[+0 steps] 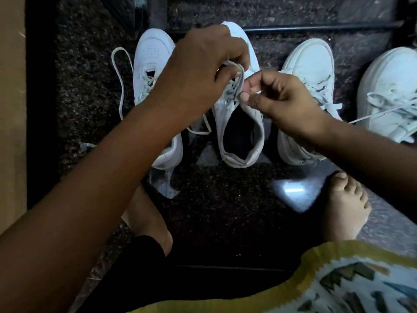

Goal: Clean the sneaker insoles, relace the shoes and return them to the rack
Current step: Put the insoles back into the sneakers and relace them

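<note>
Several white sneakers stand side by side on the dark speckled floor. The middle sneaker (239, 132) faces away from me, its dark opening towards me. My left hand (198, 73) is closed over a loop of its white lace (234, 66) above the tongue. My right hand (282, 100) pinches another part of the same lace just right of the eyelets. A second sneaker (151, 62) sits to the left, partly under my left forearm, with a loose lace (121, 82) trailing on the floor.
Two more laced white sneakers (309, 71) (392, 91) stand to the right. My bare feet (343, 204) rest on the floor close to me. A tan wall or board (11, 109) runs along the left. A dark step edge (316, 27) crosses behind the shoes.
</note>
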Tool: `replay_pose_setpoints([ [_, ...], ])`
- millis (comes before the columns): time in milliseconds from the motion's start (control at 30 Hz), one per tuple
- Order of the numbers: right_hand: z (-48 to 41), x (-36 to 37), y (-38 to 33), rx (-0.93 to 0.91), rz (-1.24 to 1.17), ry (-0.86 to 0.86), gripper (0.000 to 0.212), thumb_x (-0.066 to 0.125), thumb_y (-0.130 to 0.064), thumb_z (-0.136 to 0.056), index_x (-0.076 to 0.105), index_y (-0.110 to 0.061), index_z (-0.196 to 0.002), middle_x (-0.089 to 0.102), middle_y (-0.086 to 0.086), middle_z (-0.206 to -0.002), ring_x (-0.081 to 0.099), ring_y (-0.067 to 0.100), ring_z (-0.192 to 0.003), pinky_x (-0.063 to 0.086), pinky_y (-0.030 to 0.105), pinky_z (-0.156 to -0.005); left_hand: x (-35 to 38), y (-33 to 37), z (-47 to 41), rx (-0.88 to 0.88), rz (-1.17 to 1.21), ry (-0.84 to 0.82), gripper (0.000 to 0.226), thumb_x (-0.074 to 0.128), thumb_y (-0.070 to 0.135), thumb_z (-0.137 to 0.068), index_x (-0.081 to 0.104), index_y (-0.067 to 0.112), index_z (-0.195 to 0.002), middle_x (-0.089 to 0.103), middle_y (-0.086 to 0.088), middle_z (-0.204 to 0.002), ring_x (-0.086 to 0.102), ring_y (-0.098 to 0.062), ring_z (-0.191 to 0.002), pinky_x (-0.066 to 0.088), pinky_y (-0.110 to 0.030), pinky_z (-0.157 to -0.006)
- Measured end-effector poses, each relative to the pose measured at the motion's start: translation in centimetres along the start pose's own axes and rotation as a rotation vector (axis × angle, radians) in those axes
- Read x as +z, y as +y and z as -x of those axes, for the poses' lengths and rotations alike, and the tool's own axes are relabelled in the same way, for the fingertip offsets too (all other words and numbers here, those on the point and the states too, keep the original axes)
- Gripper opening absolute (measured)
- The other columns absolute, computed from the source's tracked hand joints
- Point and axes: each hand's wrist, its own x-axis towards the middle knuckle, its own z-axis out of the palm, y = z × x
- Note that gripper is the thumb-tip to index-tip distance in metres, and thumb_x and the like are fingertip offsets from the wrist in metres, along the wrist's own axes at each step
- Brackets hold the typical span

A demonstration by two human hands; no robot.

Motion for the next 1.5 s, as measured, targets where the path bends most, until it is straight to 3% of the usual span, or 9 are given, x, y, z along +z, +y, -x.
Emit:
replay_pose_setpoints([
  [133,-0.4,-0.1,0.5,0.038,-0.118,-0.083,0.012,0.065,-0.007,-0.085,0.058,-0.016,-0.087,0.052,0.002,-0.075,0.047,0.006,-0.067,0.04,0.011,-0.062,0.4,-0.3,-0.2,-0.022,0.079,0.027,0.014,0.056,0.011,-0.085,0.069,0.008,-0.091,0.052,0.008,-0.081,0.047,0.001,-0.071,0.04,-0.017,-0.068],
  [300,-0.4,0.5,0.7,0.076,-0.141,-0.059,0.009,0.058,-0.014,-0.091,0.061,-0.009,-0.085,0.053,0.008,-0.07,0.043,0.01,-0.059,0.036,0.017,-0.056,1.1,-0.4,-0.5,-0.133,0.198,0.087,0.021,0.055,0.007,-0.083,0.068,0.007,-0.1,0.058,0.0,-0.077,0.047,0.005,-0.066,0.04,-0.014,-0.066],
  [400,-0.4,0.3,0.7,0.137,-0.203,0.017,0.012,0.053,-0.011,-0.095,0.062,-0.007,-0.088,0.064,-0.012,-0.066,0.05,0.001,-0.055,0.041,0.014,-0.056,1.2,-0.8,-0.2,-0.217,0.239,0.107,0.04,0.059,0.01,-0.083,0.055,0.009,-0.123,0.058,-0.006,-0.076,0.053,-0.006,-0.066,0.046,-0.023,-0.068],
  [500,-0.4,0.4,0.9,0.191,-0.296,0.04,0.01,0.057,-0.014,-0.092,0.062,-0.013,-0.083,0.061,-0.01,-0.068,0.051,0.001,-0.058,0.041,0.014,-0.056,1.1,-1.4,0.2,-0.257,0.211,0.134,0.053,0.064,0.013,-0.082,0.043,0.008,-0.131,0.058,-0.002,-0.078,0.054,-0.003,-0.066,0.046,-0.019,-0.066],
  [700,-0.6,0.4,1.0,0.264,-0.398,0.066,0.017,0.056,-0.015,-0.093,0.061,-0.019,-0.077,0.06,-0.007,-0.066,0.054,0.002,-0.058,0.041,0.014,-0.054,1.6,-2.3,1.4,-0.267,0.179,0.167,0.036,0.064,0.013,-0.081,0.054,0.003,-0.114,0.061,-0.01,-0.096,0.057,-0.008,-0.081,0.05,-0.021,-0.076],
  [800,-0.6,0.5,0.9,0.281,-0.429,0.081,0.023,0.053,-0.016,-0.095,0.061,-0.021,-0.073,0.06,-0.007,-0.063,0.054,0.003,-0.057,0.04,0.015,-0.053,3.0,-1.7,2.3,-0.297,0.097,0.189,0.037,0.069,0.012,-0.076,0.056,0.004,-0.109,0.046,-0.009,-0.11,0.047,-0.006,-0.09,0.04,-0.004,-0.075],
  [1000,-0.8,0.8,0.5,0.282,-0.364,0.085,0.029,0.052,-0.025,-0.096,0.059,-0.024,-0.068,0.057,-0.006,-0.064,0.053,0.008,-0.059,0.036,0.018,-0.054,5.1,-0.3,2.4,-0.686,0.544,-0.027,0.008,0.063,0.016,-0.088,0.069,0.012,-0.092,0.069,0.001,-0.091,0.064,-0.012,-0.085,0.051,-0.03,-0.085],
  [1167,-0.4,0.8,0.3,0.253,-0.343,0.121,0.019,0.056,-0.02,-0.094,0.055,-0.019,-0.075,0.059,-0.006,-0.064,0.054,0.005,-0.059,0.039,0.016,-0.055,4.8,0.7,1.8,-0.716,0.757,0.026,0.02,0.058,0.016,-0.092,0.069,0.0,-0.087,0.059,-0.002,-0.067,0.05,-0.003,-0.059,0.038,-0.014,-0.056],
  [1500,-0.6,0.9,0.3,0.359,-0.446,0.28,0.02,0.058,-0.014,-0.093,0.055,-0.015,-0.073,0.063,-0.007,-0.056,0.053,0.001,-0.05,0.043,0.013,-0.047,5.8,0.0,3.3,-0.552,0.778,0.215,0.017,0.07,0.008,-0.08,0.061,0.013,-0.067,0.059,0.005,-0.063,0.053,-0.002,-0.06,0.044,-0.019,-0.063],
])
